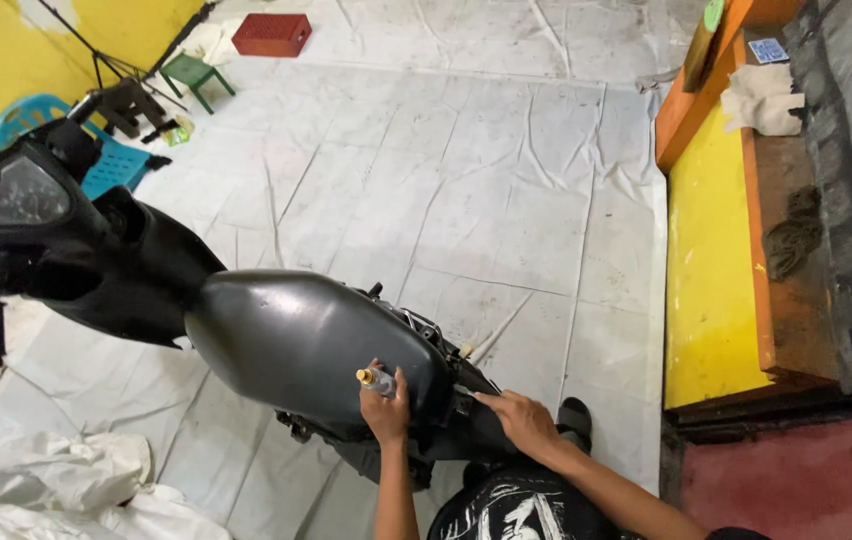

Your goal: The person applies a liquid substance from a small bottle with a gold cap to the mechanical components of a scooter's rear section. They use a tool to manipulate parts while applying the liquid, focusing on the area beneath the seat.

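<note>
- Left hand [386, 408] is clenched around a small screwdriver [376, 379], yellow tip up, against the near end of the black scooter seat [306, 335].
- Right hand [521, 420] holds nothing, fingers flat on the scooter's rear body panel [466, 425].
- White tarpaulin [466, 200] covers the floor.

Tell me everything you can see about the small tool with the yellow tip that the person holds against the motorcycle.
The small tool with a yellow tip has a grey, metal-looking shaft; its lower part is hidden in the fist. It looks like a screwdriver handle or a driver, but its kind is unclear. The left hand grips it, tilted, yellow end pointing up and left. It lies against the rear of the matte black motorcycle seat. The right hand does not touch it; it rests on the black side panel.
</note>
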